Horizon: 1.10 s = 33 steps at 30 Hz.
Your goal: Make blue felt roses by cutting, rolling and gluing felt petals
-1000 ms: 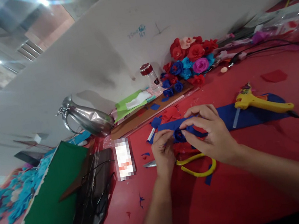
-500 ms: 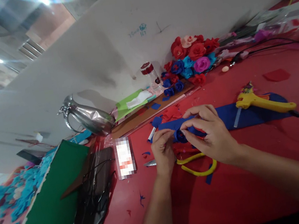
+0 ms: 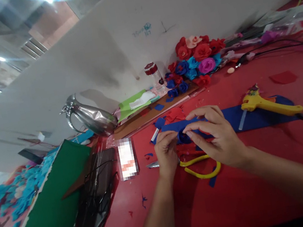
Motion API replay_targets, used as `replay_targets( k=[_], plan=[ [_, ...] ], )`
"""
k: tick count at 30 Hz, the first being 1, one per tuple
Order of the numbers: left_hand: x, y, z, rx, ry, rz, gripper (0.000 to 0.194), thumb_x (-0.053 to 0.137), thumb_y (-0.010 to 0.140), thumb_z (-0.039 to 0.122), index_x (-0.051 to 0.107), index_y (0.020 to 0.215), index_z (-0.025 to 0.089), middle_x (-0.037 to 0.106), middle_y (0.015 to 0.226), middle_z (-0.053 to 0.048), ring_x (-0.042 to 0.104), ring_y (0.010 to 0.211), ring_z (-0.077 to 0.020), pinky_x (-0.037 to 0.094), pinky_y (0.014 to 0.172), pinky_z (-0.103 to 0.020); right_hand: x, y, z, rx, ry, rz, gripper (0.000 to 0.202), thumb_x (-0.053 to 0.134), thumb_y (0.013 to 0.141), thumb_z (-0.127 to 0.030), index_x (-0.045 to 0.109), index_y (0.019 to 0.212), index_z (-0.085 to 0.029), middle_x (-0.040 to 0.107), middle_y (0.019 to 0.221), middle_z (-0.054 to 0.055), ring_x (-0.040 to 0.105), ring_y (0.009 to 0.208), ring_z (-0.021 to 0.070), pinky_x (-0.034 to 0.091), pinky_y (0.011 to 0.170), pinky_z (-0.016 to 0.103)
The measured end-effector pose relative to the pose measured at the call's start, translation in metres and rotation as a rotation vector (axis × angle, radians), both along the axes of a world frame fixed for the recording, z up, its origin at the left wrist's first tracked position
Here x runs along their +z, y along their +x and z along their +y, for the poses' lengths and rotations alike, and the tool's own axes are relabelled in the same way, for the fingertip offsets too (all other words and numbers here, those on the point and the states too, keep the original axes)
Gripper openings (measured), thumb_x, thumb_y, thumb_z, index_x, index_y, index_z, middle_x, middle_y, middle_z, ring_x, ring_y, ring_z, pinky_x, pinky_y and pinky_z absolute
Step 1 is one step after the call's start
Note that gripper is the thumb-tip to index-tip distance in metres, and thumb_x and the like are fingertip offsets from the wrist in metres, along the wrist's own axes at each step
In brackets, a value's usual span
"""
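The blue flower (image 3: 184, 137) is held between the left grip (image 3: 166, 150) and the right grip (image 3: 218, 135), both pinching it above the tabletop (image 3: 207, 213), and its shaping seems in hand, calling next for light, even pressure.

Deep blue colours both the rolled piece (image 3: 184, 137) and the long strip (image 3: 233, 118), against a red counter (image 3: 258, 204). The glue gun (image 3: 270, 105) and scissor handles (image 3: 205, 176) are yellow, the panel (image 3: 51, 209) green; the flower bunch (image 3: 202, 51) mixes red, pale pink, magenta, turquoise and dark blue.
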<state>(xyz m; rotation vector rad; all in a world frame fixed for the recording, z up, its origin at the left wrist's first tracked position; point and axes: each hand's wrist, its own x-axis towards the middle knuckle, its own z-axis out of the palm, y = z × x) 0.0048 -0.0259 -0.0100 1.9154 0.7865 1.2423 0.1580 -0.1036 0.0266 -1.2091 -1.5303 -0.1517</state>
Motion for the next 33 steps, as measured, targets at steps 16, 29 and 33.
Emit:
replay_targets(
  k=[16,29,33],
  plan=[
    [-0.0032,-0.0008,0.0008,0.033,-0.139,-0.096,0.01,0.066,0.076,0.015,0.075,0.074,0.019,0.069,0.08,-0.006,0.062,0.079,-0.0181,0.05,0.076,-0.03,-0.0017,-0.0017,-0.0017,-0.021,0.059,-0.072,0.015,0.061,0.078,-0.014,0.065,0.088,-0.025,0.058,0.107,0.007,0.057,0.099,0.0262,0.042,0.087,0.046],
    [0.0001,0.0015,-0.0027,-0.004,-0.28,-0.195,0.011,0.065,0.073,0.015,0.075,0.073,0.02,0.067,0.081,-0.003,0.061,0.078,-0.0162,0.049,0.073,-0.028,-0.0033,-0.0025,0.0,-0.071,0.1,-0.161,0.013,0.064,0.079,-0.009,0.063,0.08,-0.022,0.059,0.104,0.006,0.056,0.096,0.0244,0.044,0.087,0.044],
    [-0.0013,0.0032,-0.0036,0.002,-0.376,-0.247,0.007,0.067,0.072,0.019,0.075,0.073,0.019,0.066,0.08,-0.003,0.059,0.077,-0.0154,0.048,0.072,-0.027,-0.0053,-0.0037,0.0,-0.06,0.093,-0.15,0.013,0.064,0.079,-0.009,0.063,0.08,-0.022,0.059,0.102,0.007,0.056,0.096,0.0242,0.044,0.087,0.043]
  ],
)
